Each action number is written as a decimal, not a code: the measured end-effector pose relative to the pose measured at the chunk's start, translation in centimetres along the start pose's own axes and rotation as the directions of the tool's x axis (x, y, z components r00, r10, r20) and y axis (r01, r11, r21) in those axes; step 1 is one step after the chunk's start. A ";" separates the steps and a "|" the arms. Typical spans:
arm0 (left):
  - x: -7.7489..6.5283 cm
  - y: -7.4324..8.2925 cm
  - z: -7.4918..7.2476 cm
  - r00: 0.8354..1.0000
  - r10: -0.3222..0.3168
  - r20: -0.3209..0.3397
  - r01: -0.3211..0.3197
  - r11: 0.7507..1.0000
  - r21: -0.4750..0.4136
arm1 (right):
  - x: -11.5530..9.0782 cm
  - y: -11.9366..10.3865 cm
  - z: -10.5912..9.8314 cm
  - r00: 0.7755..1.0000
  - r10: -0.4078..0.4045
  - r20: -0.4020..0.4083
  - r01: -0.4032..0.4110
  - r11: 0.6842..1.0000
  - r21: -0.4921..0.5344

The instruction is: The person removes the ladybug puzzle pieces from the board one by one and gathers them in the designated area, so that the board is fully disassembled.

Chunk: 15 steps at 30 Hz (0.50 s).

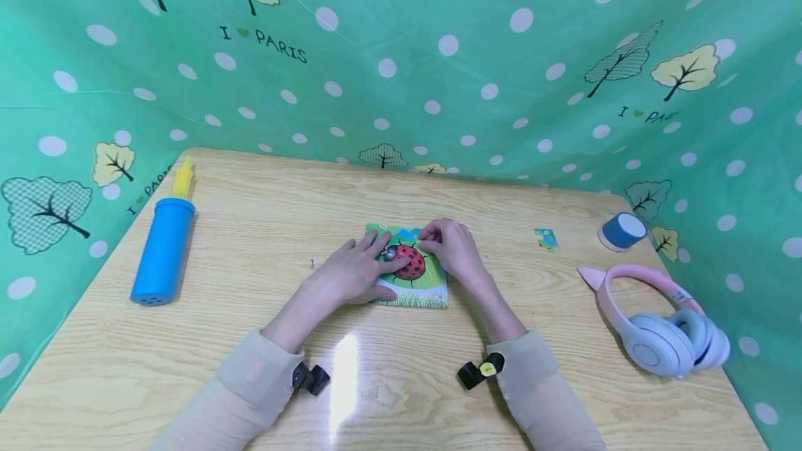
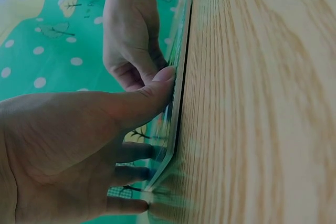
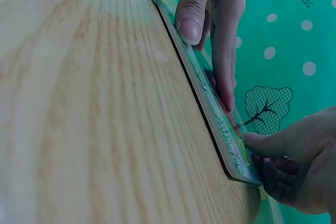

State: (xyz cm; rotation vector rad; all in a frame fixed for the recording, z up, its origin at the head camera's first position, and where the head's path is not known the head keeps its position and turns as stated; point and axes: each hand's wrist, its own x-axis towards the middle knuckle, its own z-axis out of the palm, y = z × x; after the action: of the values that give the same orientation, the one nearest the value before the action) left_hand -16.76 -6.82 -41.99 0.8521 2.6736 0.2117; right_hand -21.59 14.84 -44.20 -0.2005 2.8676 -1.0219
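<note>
A thin square jigsaw puzzle board [image 1: 410,297] with a red ladybug picture lies flat on the wooden table. My left hand [image 1: 357,270] rests on its left part with fingers spread and fairly straight, the thumb [image 2: 152,85] along the near side. At the board's upper right corner is my right hand [image 1: 452,246], fingers bent and bunched near the thumb tip [image 3: 256,141]. These fingertips touch the board, but whatever lies between them is hidden. A jagged blue patch [image 1: 409,233] shows beside them at the top edge. Farther right lies a loose blue and green puzzle piece [image 1: 546,237].
A blue hand pump [image 1: 164,252] with a yellow nozzle lies at the table's left. Pink and light blue cat-ear headphones [image 1: 654,346] lie at the right, below a small dark blue cylinder [image 1: 622,231]. Green patterned cloth [image 1: 438,75] rises behind the table [image 1: 401,381].
</note>
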 end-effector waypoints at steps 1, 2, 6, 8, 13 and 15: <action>0.0 0.0 0.0 1.000 -0.001 0.000 0.001 1.000 -0.002 | 0.0 0.0 0.0 1.000 0.001 0.002 -0.001 1.000 0.000; 0.0 0.0 0.0 1.000 -0.002 0.001 0.002 1.000 -0.004 | 0.0 0.0 0.0 1.000 0.001 0.004 -0.001 1.000 0.000; -0.1 0.1 -0.1 1.000 -0.004 -0.001 0.004 1.000 -0.001 | 0.0 0.0 0.0 1.000 -0.001 0.001 0.001 1.000 0.007; 0.0 0.1 0.0 1.000 -0.003 -0.003 0.003 1.000 0.002 | -0.1 0.0 0.0 1.000 -0.005 -0.006 0.005 1.000 0.008; -0.1 0.0 -0.1 1.000 -0.001 -0.003 0.001 1.000 -0.002 | -0.2 -0.1 -0.1 1.000 -0.016 -0.015 0.017 1.000 0.005; -0.1 0.0 -0.1 1.000 -0.002 -0.003 0.002 1.000 -0.004 | -0.2 -0.1 -0.2 1.000 -0.018 -0.013 0.018 1.000 0.002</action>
State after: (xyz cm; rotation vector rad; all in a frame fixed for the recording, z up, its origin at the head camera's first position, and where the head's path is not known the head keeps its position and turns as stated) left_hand -16.71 -6.85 -41.88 0.8484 2.6759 0.2177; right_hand -21.41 14.88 -43.98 -0.2208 2.8812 -1.0325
